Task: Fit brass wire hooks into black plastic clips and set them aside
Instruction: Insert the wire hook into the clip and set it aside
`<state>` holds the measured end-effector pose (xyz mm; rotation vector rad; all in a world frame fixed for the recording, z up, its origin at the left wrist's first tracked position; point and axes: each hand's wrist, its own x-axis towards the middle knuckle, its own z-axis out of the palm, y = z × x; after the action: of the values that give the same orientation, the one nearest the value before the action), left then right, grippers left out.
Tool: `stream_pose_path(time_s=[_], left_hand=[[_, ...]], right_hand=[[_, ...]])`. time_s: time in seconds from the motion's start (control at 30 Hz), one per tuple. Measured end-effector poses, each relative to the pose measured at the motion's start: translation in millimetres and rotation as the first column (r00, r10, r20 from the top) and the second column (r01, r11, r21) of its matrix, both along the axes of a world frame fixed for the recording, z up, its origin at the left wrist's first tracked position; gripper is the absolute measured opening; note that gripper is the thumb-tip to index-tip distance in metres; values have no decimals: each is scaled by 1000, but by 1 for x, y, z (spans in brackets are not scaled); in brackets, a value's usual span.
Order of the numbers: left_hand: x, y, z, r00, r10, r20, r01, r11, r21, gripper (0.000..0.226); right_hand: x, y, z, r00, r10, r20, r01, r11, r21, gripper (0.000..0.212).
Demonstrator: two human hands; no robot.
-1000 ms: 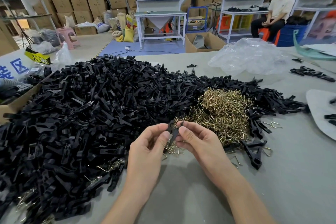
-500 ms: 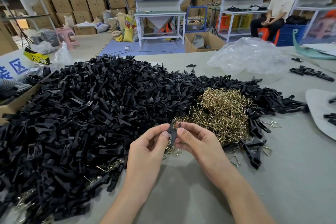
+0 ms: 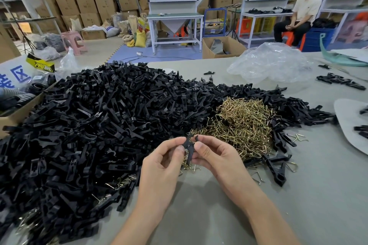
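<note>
A black plastic clip [image 3: 189, 146] stands upright between my two hands, just above the grey table. My left hand [image 3: 162, 167] pinches it from the left with thumb and fingertips. My right hand [image 3: 216, 158] pinches it from the right. Whether a wire hook sits in the clip is hidden by my fingers. A tangled heap of brass wire hooks [image 3: 242, 125] lies just behind my right hand. A huge pile of loose black clips [image 3: 95, 125] covers the table's left and middle.
A few finished clips [image 3: 277, 169] and stray hooks lie right of my right hand. A crumpled clear plastic bag [image 3: 272, 63] sits at the back right, a cardboard box [image 3: 18, 113] at the left edge. A seated person [image 3: 300, 16] is far behind.
Both hands have stayed in place with the clip between them. The fingers have shifted slightly on it, and the clip's top now shows a little higher above my fingertips.
</note>
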<state>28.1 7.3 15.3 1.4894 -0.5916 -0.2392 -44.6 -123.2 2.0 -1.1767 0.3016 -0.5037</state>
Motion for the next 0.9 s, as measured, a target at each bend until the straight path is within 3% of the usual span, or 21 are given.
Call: stream_pose_path(time_s=[0.17,0.47,0.9], left_hand=[[0,1,1,1000,7,2,-7,1000,4,24],[-2,-1,3,999,31,-24,-31,1000,-3,23],[-3,-1,3,999,14,-36,-14,1000,6,21]], right_hand=[[0,-1,0,1000,-12,-17,12,999,-38,29],[0,-1,-2,999,-22,-24,21,998,-58,36],[0,-1,-1,999,-31,-12,30,999,-43,21]])
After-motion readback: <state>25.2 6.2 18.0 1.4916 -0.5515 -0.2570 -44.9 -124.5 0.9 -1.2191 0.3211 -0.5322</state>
